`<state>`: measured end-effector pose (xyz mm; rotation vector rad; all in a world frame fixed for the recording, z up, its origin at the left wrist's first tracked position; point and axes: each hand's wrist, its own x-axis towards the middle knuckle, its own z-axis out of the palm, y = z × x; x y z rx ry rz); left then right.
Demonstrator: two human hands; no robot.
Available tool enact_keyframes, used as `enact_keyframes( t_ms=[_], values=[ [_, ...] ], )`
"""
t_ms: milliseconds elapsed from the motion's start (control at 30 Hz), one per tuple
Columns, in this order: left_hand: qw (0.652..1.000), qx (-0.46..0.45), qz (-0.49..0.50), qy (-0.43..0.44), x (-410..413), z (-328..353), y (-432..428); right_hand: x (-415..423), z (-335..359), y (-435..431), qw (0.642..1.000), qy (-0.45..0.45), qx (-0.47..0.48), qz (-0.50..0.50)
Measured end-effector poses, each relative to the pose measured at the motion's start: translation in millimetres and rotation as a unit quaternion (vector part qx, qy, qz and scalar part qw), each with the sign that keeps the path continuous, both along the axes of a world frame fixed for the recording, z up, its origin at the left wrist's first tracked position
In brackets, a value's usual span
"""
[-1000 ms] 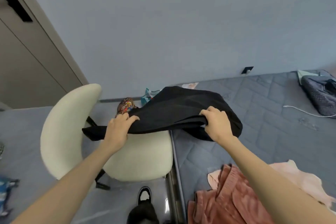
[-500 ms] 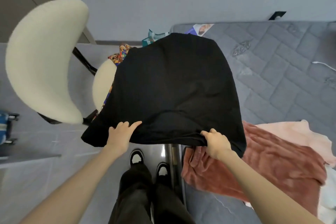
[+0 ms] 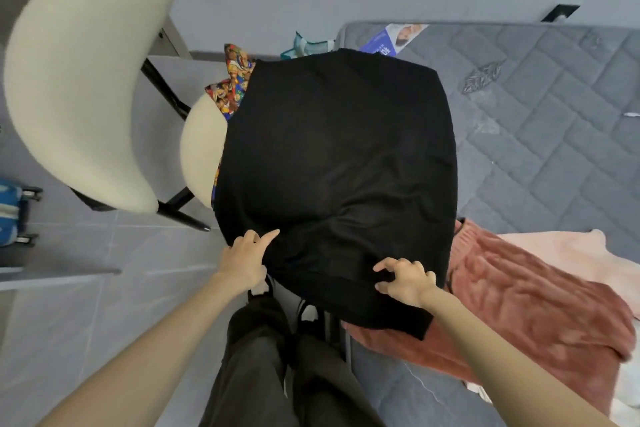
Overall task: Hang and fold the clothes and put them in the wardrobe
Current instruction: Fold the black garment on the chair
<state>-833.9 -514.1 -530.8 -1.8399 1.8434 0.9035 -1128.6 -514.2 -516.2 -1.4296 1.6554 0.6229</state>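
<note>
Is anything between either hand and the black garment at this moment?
Nothing visible does. The left hand and right hand each hold the near edge of the black garment directly, with no other cloth between fingers and fabric.

Bare forearms (image 3: 156, 350), dark grey trousers (image 3: 252, 367), dark shoes (image 3: 259, 289).
</note>
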Motion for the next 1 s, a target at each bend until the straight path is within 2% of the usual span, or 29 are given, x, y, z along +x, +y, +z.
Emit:
enact_keyframes(
  t_ms=[100, 267, 433, 633, 833, 933, 1000],
  values=[
    [0.996, -0.029, 0.066, 0.060, 6.3, 20.0, -33.4, 14.1, 18.4, -27.9, 0.995, -0.044, -0.048, -0.076],
    [0.965, -0.052, 0.215, 0.142, 32.8, 38.1, -101.1, 56.5, 46.2, -89.1, 0.981, -0.116, -0.107, -0.114],
    [0.881, -0.046, 0.419, 0.216, 68.5, 24.8, -170.1, 115.7, 49.8, -161.8, 0.971, -0.160, -0.148, -0.102],
    [0.791, -0.041, 0.557, 0.248, 111.7, -17.1, -242.0, 189.7, 22.7, -253.5, 0.961, -0.200, -0.175, -0.074],
    [0.704, -0.015, 0.658, 0.265, 144.5, -68.8, -301.7, 252.2, -29.2, -327.2, 0.969, -0.191, -0.157, -0.026],
    [0.687, -0.037, 0.669, 0.281, 154.2, -97.3, -329.5, 274.8, -60.2, -355.0, 0.976, -0.174, -0.133, 0.010],
    [0.696, -0.067, 0.650, 0.298, 154.3, -111.5, -343.2, 283.4, -76.8, -367.2, 0.980, -0.165, -0.108, 0.037]
  ],
)
